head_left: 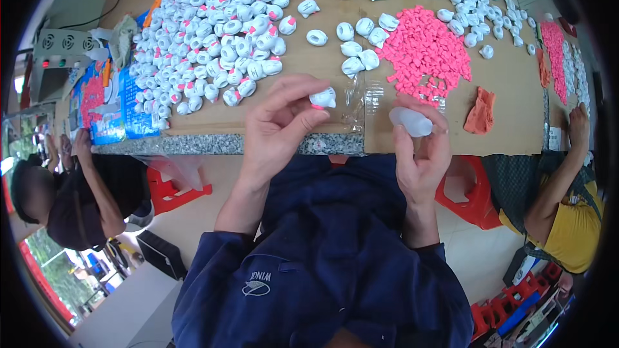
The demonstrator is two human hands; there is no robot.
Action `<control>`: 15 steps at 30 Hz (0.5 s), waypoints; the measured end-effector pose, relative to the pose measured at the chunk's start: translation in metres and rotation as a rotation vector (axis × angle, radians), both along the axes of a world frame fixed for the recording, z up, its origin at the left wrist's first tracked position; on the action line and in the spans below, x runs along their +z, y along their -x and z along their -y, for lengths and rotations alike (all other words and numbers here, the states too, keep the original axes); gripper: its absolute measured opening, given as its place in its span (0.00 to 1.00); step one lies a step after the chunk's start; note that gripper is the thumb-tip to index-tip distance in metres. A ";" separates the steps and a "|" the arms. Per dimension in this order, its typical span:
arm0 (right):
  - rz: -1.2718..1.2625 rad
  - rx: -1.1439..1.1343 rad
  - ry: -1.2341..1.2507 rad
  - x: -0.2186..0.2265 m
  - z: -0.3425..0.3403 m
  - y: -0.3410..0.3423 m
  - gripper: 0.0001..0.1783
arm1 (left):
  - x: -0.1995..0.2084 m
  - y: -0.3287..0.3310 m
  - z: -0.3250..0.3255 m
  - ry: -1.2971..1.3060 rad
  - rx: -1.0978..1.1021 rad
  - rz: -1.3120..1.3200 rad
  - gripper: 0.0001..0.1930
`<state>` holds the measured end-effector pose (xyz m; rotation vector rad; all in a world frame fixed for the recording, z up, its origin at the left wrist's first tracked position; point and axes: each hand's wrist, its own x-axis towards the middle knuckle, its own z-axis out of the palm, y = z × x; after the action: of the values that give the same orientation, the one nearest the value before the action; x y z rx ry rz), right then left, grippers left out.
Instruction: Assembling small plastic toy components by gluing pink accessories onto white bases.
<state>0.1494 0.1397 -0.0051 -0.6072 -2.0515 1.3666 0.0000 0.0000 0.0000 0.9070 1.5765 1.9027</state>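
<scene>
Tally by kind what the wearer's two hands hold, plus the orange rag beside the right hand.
White-and-pink piece, in left hand: 1
Frosted rounded piece, in right hand: 1
Orange rag: 1
Total: 3

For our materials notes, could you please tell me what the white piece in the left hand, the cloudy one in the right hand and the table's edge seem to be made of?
The white piece: probably hard plastic, given its smooth, softly shiny surface. The cloudy piece: perhaps frosted plastic or silicone, milky and translucent. The table's edge: apparently granite-like stone, from its grey speckle.
</scene>
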 end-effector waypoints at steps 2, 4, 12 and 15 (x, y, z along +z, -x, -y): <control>-0.129 0.076 0.190 0.003 0.001 0.001 0.21 | 0.001 -0.010 -0.006 -0.075 -0.019 0.273 0.18; -0.084 0.100 0.094 0.000 0.003 -0.002 0.21 | 0.000 -0.020 -0.007 -0.053 -0.029 0.294 0.18; -0.161 0.006 0.214 -0.005 0.012 0.011 0.19 | 0.000 -0.045 -0.019 0.005 -0.047 0.243 0.22; -0.164 -0.001 0.334 0.001 0.012 0.009 0.18 | -0.008 -0.047 -0.026 -0.076 -0.013 0.293 0.21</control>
<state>0.1400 0.1278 -0.0043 -0.6115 -1.7077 1.7161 0.0471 0.0255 -0.0079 0.6314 1.3304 1.9936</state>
